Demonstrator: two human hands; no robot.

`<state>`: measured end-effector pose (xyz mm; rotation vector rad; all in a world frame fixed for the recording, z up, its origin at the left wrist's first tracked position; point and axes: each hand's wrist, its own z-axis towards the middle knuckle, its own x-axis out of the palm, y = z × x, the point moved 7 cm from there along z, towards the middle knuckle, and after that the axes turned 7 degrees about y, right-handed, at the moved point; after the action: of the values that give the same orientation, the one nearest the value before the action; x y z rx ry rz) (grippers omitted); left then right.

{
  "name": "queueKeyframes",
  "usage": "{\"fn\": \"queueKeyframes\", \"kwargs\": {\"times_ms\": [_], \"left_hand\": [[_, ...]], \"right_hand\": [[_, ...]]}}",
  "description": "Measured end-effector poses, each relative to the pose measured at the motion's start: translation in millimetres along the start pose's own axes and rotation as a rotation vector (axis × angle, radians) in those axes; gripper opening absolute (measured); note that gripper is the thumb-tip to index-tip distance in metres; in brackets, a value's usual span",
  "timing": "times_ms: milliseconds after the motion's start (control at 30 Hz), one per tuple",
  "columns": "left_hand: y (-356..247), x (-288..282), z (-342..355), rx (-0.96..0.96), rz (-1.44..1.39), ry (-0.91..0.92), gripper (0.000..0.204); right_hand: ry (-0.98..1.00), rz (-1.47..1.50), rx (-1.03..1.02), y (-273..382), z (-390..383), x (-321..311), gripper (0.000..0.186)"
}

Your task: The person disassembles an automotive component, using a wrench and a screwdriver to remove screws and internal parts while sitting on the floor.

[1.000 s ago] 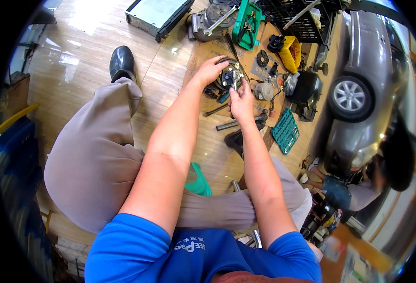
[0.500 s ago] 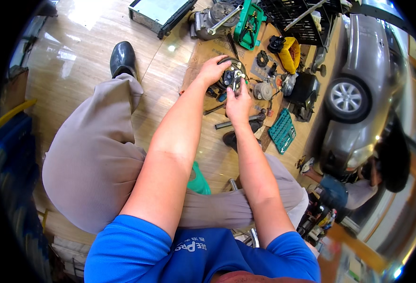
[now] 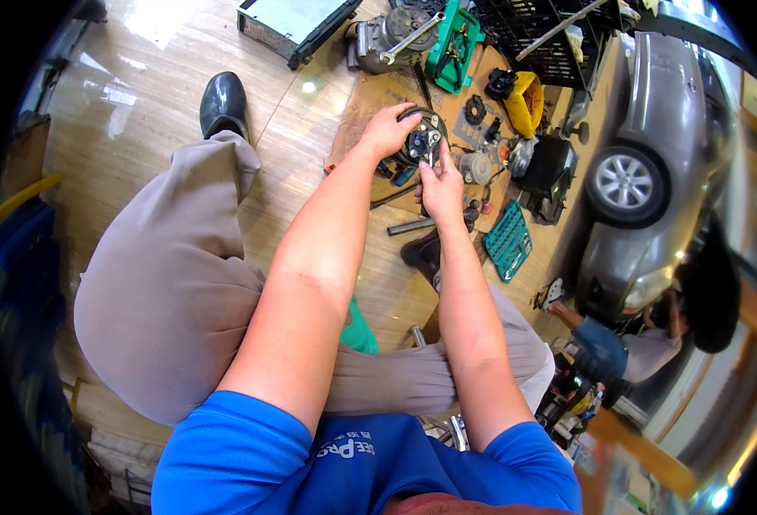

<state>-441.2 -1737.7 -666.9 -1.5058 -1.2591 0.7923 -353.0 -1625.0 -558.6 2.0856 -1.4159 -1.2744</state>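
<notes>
My left hand [image 3: 385,130] grips the left rim of a round, dark machine part [image 3: 416,144] with pale, bolt-like studs on its face. My right hand [image 3: 442,189] is closed on a slim silver tool, perhaps a wrench [image 3: 432,153], whose far end lies against the part's face. How the tool meets the studs is too small to make out. Just right of the part sits a round grey metal component [image 3: 476,168]. Brown cardboard [image 3: 357,116] lies under these things.
Beyond are a greasy metal unit with a large wrench [image 3: 411,39] across it, a green tool case [image 3: 456,47] and a yellow container [image 3: 524,103]. A teal socket tray [image 3: 507,242] and metal bar [image 3: 410,227] lie nearer. At right stand a grey car [image 3: 653,172] and another person [image 3: 649,352].
My right hand has shifted slightly nearer me and turned a little on the tool. My left hand stays on the round part's rim.
</notes>
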Motion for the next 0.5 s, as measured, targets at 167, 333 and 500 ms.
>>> {"fn": "queueKeyframes", "kwargs": {"times_ms": [167,333,500], "left_hand": [[-1.2,0.1,-2.0,0.008,0.004,-0.019,0.049],[3.4,-4.8,-7.0,-0.069,-0.181,0.031,0.047],[8.8,-4.5,-3.4,-0.185,-0.573,0.143,0.042]], "right_hand": [[-0.063,-0.364,-0.211,3.6,11.3,-11.5,0.061],[0.036,-0.284,-0.198,9.1,14.5,-15.8,0.062],[0.041,-0.041,-0.134,-7.3,12.3,2.7,0.068]]}}
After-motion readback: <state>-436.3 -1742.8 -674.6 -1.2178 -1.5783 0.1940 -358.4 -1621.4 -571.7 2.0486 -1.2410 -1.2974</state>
